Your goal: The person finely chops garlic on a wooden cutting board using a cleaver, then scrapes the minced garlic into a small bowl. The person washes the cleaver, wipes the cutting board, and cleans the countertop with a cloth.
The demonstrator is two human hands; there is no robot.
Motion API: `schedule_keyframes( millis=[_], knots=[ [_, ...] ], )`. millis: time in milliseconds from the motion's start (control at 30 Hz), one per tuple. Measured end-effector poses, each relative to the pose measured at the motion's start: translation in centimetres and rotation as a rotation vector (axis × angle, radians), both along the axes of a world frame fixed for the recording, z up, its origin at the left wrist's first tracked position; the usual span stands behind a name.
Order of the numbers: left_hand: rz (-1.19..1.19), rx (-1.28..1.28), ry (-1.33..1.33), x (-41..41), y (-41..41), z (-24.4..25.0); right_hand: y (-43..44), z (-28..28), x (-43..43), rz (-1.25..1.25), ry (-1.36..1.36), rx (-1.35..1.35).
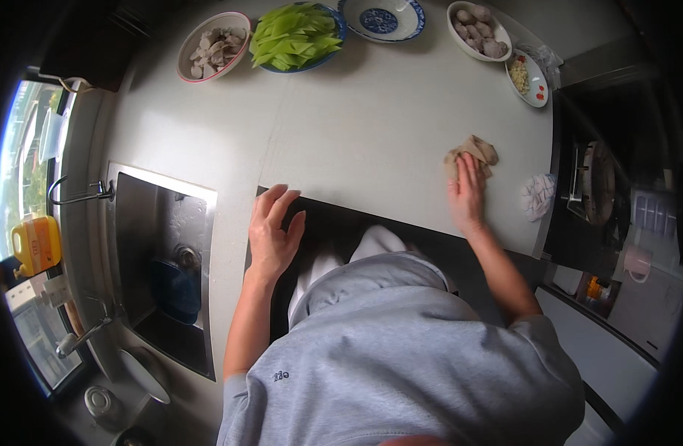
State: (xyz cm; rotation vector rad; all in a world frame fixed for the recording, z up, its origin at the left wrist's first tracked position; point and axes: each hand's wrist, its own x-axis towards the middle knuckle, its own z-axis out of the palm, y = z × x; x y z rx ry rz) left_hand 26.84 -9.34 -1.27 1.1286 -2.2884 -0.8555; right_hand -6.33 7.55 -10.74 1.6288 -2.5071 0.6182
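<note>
My right hand [467,192] lies on a brown cloth [478,149] on the pale countertop [364,134], its fingers pressed flat over the near part of it. Whether the fingers grip the cloth cannot be told. At the counter's front edge, my left hand [276,226] is slightly curled with its fingers apart, holding nothing. A crumpled white checked cloth [538,197] rests to the right of my right hand, near the counter's right end.
Along the back stand a bowl of pale chunks [216,50], a plate of sliced green vegetable [297,36], a blue-patterned bowl [381,21], a bowl of meatballs [479,32] and a dish of chopped garlic [526,78]. A sink [163,267] with a faucet [82,192] is at left.
</note>
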Motion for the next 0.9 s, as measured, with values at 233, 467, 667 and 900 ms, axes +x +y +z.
schedule_keyframes(
  millis=[233, 467, 667, 900],
  knots=[
    [-0.41, -0.021, -0.096, -11.9, 2.1, -3.8, -4.4, 4.5, 6.3, 0.245, -0.83, -0.238],
    [-0.67, -0.226, -0.134, -19.6, 8.0, -6.1, 13.7, 3.0, -14.5, -0.502, -0.011, -0.134],
    [-0.376, -0.316, -0.284, -14.1, 2.1, -6.4, 9.2, 0.6, -10.7, -0.413, 0.115, -0.053],
    [0.386, -0.299, -0.563, 0.7, -12.2, -8.5, 0.3, 4.8, -8.5, -0.047, -0.258, -0.357]
  ],
)
